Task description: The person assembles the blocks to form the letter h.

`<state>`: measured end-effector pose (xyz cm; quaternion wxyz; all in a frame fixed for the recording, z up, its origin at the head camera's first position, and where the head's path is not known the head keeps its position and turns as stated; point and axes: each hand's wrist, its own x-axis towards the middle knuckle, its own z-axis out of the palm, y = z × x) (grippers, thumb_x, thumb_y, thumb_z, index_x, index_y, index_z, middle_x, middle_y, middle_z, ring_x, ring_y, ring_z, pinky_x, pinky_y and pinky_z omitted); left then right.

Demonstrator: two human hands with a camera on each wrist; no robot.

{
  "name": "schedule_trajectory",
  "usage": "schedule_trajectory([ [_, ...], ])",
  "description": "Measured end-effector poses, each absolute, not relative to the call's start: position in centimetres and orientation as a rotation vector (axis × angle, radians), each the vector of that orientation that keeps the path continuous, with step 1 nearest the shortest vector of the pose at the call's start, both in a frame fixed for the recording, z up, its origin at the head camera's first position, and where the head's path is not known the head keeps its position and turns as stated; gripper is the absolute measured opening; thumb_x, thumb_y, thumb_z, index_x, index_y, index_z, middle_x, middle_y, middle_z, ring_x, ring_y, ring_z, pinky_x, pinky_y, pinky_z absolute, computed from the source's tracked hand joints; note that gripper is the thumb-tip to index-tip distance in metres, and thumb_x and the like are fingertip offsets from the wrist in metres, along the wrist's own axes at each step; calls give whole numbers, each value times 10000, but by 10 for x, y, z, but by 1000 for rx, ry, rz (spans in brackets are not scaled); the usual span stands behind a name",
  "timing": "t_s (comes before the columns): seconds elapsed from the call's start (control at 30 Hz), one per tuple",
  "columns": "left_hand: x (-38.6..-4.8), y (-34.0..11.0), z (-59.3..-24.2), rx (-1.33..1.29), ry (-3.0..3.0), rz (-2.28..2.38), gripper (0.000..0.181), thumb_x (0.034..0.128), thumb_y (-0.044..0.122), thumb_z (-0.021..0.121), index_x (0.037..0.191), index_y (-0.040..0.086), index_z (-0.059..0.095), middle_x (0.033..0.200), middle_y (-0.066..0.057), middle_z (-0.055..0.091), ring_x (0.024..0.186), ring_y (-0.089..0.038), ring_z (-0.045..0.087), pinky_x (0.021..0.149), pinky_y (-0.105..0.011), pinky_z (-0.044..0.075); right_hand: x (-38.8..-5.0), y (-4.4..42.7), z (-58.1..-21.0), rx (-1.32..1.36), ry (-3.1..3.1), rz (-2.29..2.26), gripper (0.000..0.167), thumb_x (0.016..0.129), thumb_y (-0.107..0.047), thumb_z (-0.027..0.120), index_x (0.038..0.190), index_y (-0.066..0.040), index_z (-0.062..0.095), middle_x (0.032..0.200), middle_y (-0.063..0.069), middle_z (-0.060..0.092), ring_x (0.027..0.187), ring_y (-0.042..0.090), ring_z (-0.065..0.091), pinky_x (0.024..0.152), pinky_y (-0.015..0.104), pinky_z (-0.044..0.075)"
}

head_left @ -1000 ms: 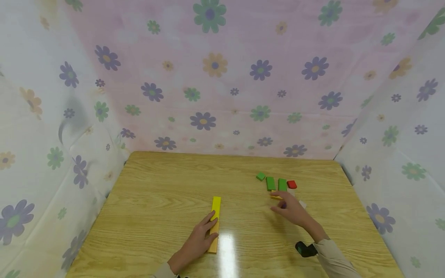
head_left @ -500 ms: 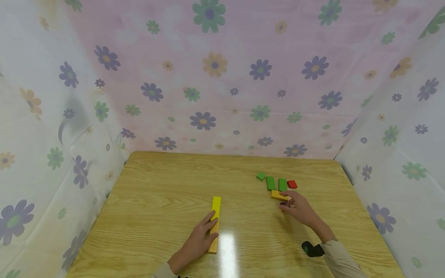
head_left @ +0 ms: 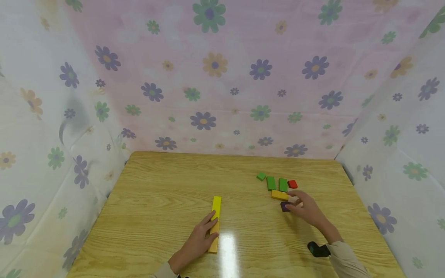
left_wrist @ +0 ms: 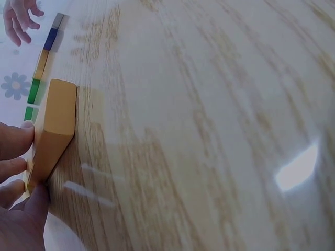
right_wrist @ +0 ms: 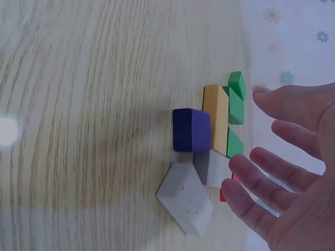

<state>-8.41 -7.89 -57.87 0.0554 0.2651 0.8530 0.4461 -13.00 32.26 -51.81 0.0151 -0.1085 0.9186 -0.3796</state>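
1. The left hand (head_left: 198, 238) reached in from the lower left, thumb and fingers closed about the orange block (head_left: 213, 246), which lay on the wooden table (head_left: 163, 204) end to end with the yellow block (head_left: 216, 205).
2. The right hand (head_left: 307, 209) slanted in from the lower right, fingers loosely bent and spread wide. Its thumb overlapped the purple block (head_left: 284, 207) in the head view; contact could not be told.
3. The purple block sat near the shorter orange block (right_wrist: 215, 117).
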Motion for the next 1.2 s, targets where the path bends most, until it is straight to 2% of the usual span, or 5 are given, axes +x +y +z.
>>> schedule_trajectory([
  [0.33,-84,-79,-578,783,2582,1362,484,946,159,595,1341,-89,464,1502,-210,275,1332,-381,327,990,-465,401,-125,340,-526,-264,2909,-1139,442,887,-141,677,1261,49,536,1183,256,549,930,367,579,667,404,511],
  [0.57,-83,-80,-580,773,2570,1374,483,943,145,600,1345,-83,462,1506,-204,269,1334,-379,323,991,-459,401,-123,349,-533,-259,2935,-1127,422,879,-112,679,1238,64,546,1154,284,521,890,372,585,683,454,515],
  [0.8,-83,-79,-581,774,2578,1378,478,933,121,611,1338,-87,469,1505,-205,271,1332,-382,327,993,-458,398,-123,355,-542,-174,2979,-1034,499,809,-104,759,1212,88,534,1123,295,498,833,309,575,647,384,500],
  [1.1,-83,-79,-580,777,2590,1375,475,928,123,618,1332,-85,479,1500,-200,286,1328,-375,337,996,-466,392,-124,361,-555,-137,2962,-1043,566,768,-112,792,1225,82,521,1130,319,455,834,305,575,667,394,520],
  [1.2,-84,-79,-580,782,2590,1382,475,931,133,615,1333,-81,480,1499,-201,287,1329,-373,337,997,-470,390,-126,361,-555,-129,2956,-1042,579,753,-141,811,1217,68,534,1130,301,477,813,265,550,646,339,503],
])
